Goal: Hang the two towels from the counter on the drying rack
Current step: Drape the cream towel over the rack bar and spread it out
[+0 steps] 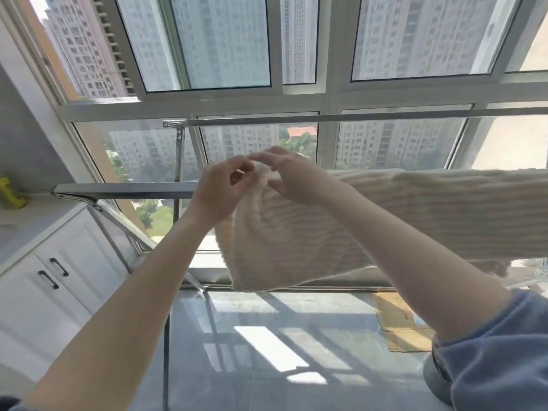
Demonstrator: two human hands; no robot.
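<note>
- Standing at the left is a white cabinet [59, 292], with a yellow object [10, 194] on its counter [38, 212]; cardboard [400, 327] lies on the floor [267, 387].
- The cream, ribbed towel [296, 241] hangs over the drying rack [127, 191], before the window [207, 40].
- The left hand [221, 194] and right hand [296, 180] pinch its top edge, close together.

Cream ribbed towel [296, 241] — draped over the drying rack [124, 191].

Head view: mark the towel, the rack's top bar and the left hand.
towel [296, 238], head view, middle of the hanging front panel.
top bar [326, 117], head view, mid-span, in front of the window.
left hand [218, 194], head view, middle of the hand.
</note>
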